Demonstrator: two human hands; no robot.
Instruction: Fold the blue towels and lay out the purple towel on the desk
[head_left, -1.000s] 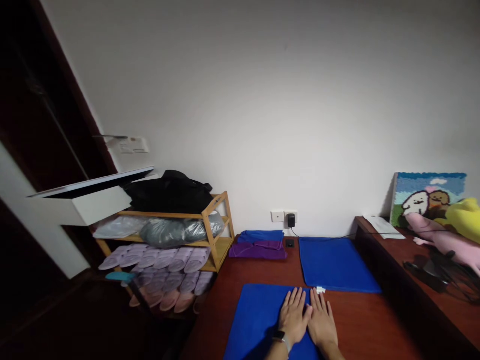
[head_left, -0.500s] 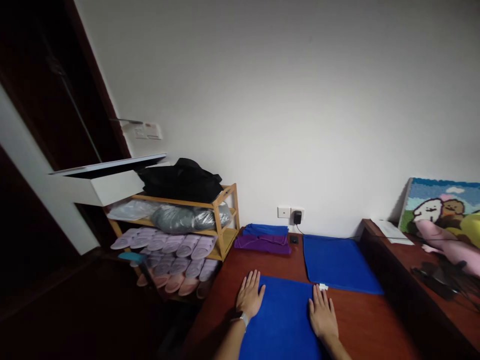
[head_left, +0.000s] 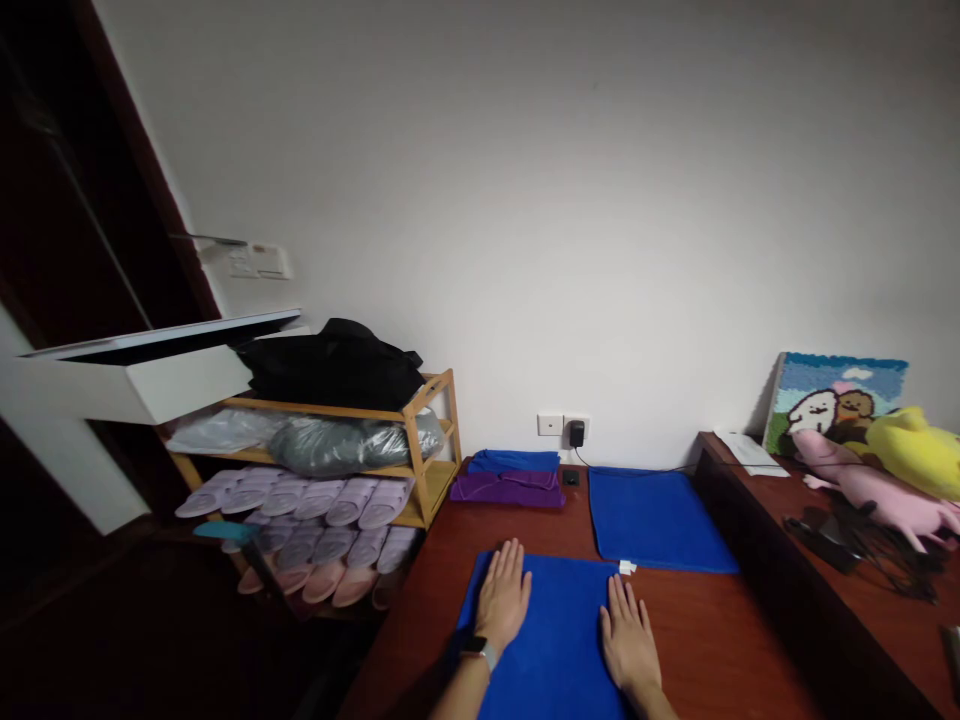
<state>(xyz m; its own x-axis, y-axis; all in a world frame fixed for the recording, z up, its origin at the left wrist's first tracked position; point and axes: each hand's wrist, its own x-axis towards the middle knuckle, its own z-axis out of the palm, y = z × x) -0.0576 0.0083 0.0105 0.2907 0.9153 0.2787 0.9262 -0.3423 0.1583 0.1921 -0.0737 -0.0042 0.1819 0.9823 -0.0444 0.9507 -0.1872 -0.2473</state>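
Note:
A blue cloth (head_left: 559,630) lies spread on the reddish-brown table (head_left: 712,620), its near part cut off by the frame's bottom edge. My left hand (head_left: 503,598) rests flat on its left part, fingers stretched out, a watch on the wrist. At the cloth's right edge lies my right hand (head_left: 630,635), palm down with fingers apart. Just beyond its fingertips shows a small white tag (head_left: 627,567). Another blue cloth (head_left: 660,520) is laid flat further back on the right. Folded purple cloth (head_left: 508,488) and folded blue cloth (head_left: 514,461) sit against the wall.
On the left stands a wooden rack (head_left: 420,470) with several slippers (head_left: 330,500), wrapped bundles and a black bag (head_left: 334,370). A raised ledge (head_left: 825,540) on the right holds plush toys, cables and a picture (head_left: 832,400). A plugged-in adapter (head_left: 576,433) trails a cord.
The view has turned slightly to the right. My left hand now lies further in on the near blue cloth, with a strip of cloth showing to its left. Both hands remain flat.

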